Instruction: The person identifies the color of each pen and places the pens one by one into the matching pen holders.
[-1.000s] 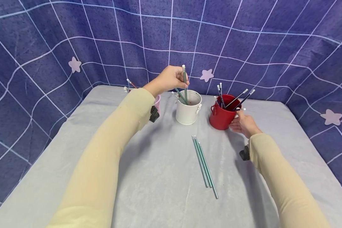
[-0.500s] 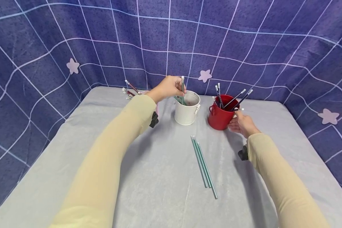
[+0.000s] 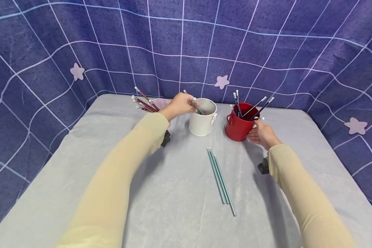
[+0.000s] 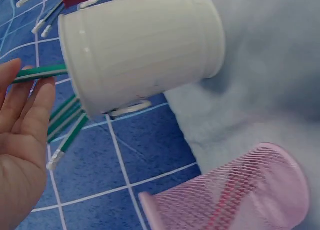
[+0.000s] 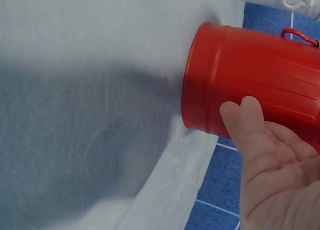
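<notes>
My left hand (image 3: pixel 182 104) pinches a green pencil (image 4: pixel 45 72) by its upper part, the lower end inside the white metal bucket (image 3: pixel 200 124). Several other green pencils (image 4: pixel 70 137) lean out of that bucket in the left wrist view. On the right, my right hand (image 3: pixel 264 135) touches the side of a red bucket (image 3: pixel 238 132), its thumb up by the rim. Fingertips (image 5: pixel 251 108) lie against the red wall in the right wrist view. Dark blue pencils (image 3: pixel 255 107) with white erasers stand in the red bucket.
Three green pencils (image 3: pixel 220 179) lie side by side on the grey cloth-covered table (image 3: pixel 179 206). A pink mesh pencil cup (image 4: pixel 225 190) with several dark red pencils (image 3: pixel 147 99) stands left of the white bucket, partly behind the left wrist. A blue gridded curtain (image 3: pixel 111 27) hangs behind.
My left hand has come down toward the white bucket, lowering the green pencil deeper into it. More of the pink cup shows now. My right hand stays at the red bucket.
</notes>
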`<state>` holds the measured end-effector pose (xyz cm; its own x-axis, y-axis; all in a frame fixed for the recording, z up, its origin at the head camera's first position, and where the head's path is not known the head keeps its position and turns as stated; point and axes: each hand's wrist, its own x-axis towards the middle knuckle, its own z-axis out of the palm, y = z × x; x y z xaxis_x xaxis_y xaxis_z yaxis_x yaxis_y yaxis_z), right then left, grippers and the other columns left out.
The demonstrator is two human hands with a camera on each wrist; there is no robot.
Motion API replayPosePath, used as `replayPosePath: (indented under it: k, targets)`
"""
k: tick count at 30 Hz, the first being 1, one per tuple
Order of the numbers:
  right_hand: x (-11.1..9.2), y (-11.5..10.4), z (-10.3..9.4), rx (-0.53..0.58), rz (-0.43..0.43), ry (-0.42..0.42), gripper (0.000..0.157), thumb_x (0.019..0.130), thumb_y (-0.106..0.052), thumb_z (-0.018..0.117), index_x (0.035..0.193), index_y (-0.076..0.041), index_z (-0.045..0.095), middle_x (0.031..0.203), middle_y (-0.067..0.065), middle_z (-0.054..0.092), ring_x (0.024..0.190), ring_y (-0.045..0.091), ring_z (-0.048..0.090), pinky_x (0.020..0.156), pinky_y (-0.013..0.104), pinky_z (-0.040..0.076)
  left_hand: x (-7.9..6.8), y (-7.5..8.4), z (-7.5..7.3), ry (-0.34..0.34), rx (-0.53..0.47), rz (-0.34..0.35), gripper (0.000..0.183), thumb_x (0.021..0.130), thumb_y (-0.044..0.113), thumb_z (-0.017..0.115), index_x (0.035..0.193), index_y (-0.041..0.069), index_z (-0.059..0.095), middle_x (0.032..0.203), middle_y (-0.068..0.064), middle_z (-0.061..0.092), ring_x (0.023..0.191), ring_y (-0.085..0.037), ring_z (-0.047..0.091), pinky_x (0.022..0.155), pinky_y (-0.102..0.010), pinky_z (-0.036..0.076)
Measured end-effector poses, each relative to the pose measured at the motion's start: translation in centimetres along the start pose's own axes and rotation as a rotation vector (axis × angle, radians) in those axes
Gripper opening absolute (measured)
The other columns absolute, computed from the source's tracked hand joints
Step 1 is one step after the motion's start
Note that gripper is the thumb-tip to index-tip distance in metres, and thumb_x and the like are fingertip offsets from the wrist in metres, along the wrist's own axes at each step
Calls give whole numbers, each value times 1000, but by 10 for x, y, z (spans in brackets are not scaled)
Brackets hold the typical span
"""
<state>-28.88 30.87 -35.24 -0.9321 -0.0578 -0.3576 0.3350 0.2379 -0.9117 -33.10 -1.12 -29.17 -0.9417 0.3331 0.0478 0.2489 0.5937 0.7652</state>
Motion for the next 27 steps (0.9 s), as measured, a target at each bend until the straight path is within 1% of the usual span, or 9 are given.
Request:
replayPosePath:
  k: [2, 6, 11, 13, 14, 17, 20, 24, 27]
  targets:
    - [0, 0, 0, -2, 1, -3, 72, 102, -41, 23, 131, 24, 33, 116, 29, 57, 85, 13, 64, 90, 32, 53, -2, -5, 2, 33, -47, -25, 18, 82, 1, 70, 100, -3, 70, 106, -14, 70, 103, -25, 65, 89, -29, 51]
    - [0, -2, 0, -10, -12, -6, 76, 102, -46, 24, 130, 24, 33, 128, 36, 47, 85, 13, 64, 88, 31, 54, -8, -13, 6, 120, -162, -70, 25, 85, 5, 68, 109, -3, 69, 106, -17, 69, 97, -24, 67, 82, -26, 55]
    - [1, -2, -1, 1, -12, 3, 75, 102, -46, 25, 129, 24, 34, 115, 28, 56, 84, 13, 64, 86, 30, 55, -12, -20, 11, 171, -315, -114, 28, 85, 2, 67, 111, -8, 67, 106, -22, 68, 81, -17, 67, 75, -25, 57]
    - [1, -1, -2, 3, -3, 6, 75, 102, -45, 24, 129, 23, 34, 113, 25, 57, 85, 13, 64, 87, 31, 54, -13, -22, 13, 158, -295, -133, 25, 85, 3, 67, 108, -8, 67, 106, -21, 68, 78, -15, 66, 73, -23, 56]
    - [1, -1, -2, -1, 0, 6, 75, 102, -46, 24, 129, 23, 35, 112, 25, 58, 85, 13, 64, 87, 31, 54, -13, -24, 14, 140, -238, -136, 25, 85, 5, 67, 106, -8, 68, 104, -20, 69, 75, -15, 65, 71, -22, 56]
    - [0, 0, -3, 8, 1, 1, 75, 102, -46, 24, 129, 24, 34, 106, 22, 61, 83, 13, 64, 85, 30, 55, -18, -27, 20, 35, 15, -151, 23, 88, 14, 65, 101, -4, 71, 88, -15, 71, 64, -14, 60, 62, -19, 50]
    - [1, 0, -3, 25, -9, -1, 75, 102, -45, 25, 128, 25, 34, 92, 13, 63, 79, 12, 64, 82, 29, 56, -28, -26, 34, -139, 248, -152, 26, 90, 21, 61, 92, -2, 73, 73, -8, 68, 54, -10, 55, 53, -20, 46]
    - [1, 2, -3, 35, -15, 9, 73, 102, -43, 26, 127, 25, 35, 86, 8, 63, 78, 12, 64, 82, 30, 56, -47, -18, 59, -384, 351, -183, 30, 91, 25, 61, 74, 1, 68, 64, -6, 67, 49, -14, 60, 47, -21, 49]
    - [0, 2, -3, 37, -15, 12, 72, 102, -43, 26, 126, 24, 37, 91, 12, 64, 80, 13, 64, 82, 30, 56, -60, -8, 77, -522, 388, -169, 30, 91, 27, 61, 72, 5, 67, 62, -6, 68, 52, -17, 63, 47, -23, 51]
